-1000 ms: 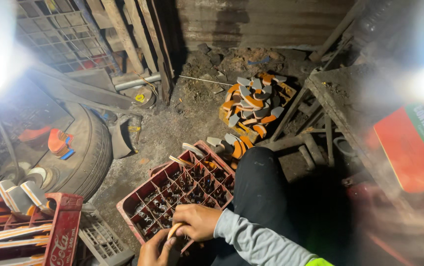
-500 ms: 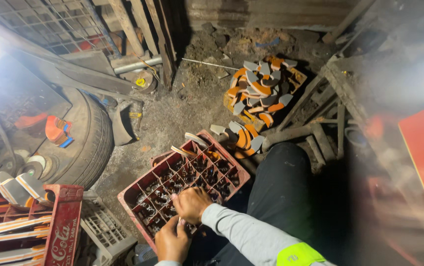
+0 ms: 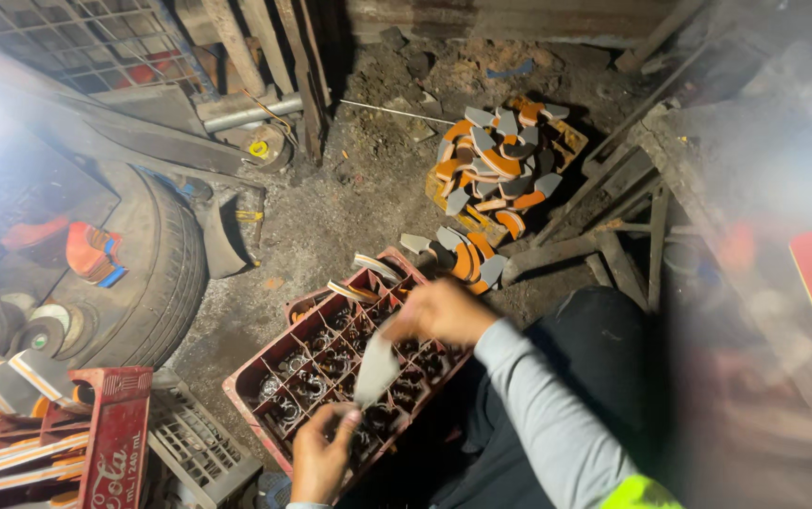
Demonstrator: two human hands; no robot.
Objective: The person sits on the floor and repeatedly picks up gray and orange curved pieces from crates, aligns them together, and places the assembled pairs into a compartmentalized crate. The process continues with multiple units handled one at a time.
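Red compartment crate (image 3: pixel 331 363) on dirt floor: left hand (image 3: pixel 323 452) pinched a grey curved piece (image 3: pixel 375 369) above it, right hand (image 3: pixel 439 313) curled loosely, steadying its top.

**Hands over the red crate**

We look down on a red plastic bottle crate (image 3: pixel 331 377) standing on the dirt floor (image 3: pixel 359 198), its compartments dark, with metal rings glinting in several. Our left hand (image 3: pixel 323 457) reaches up from the bottom edge and pinches the lower end of a pale, curved, blurred piece (image 3: pixel 375 369) above the crate. Our right hand (image 3: pixel 439 313), in a grey sleeve, hovers over the crate's far corner, fingers curled; whether it touches the piece we cannot tell. Beyond the crate lies a heap of orange and grey curved pieces (image 3: pixel 496 165). To the left rests a car tyre (image 3: pixel 156 273), and a second red crate (image 3: pixel 109 438) sits at the lower left.
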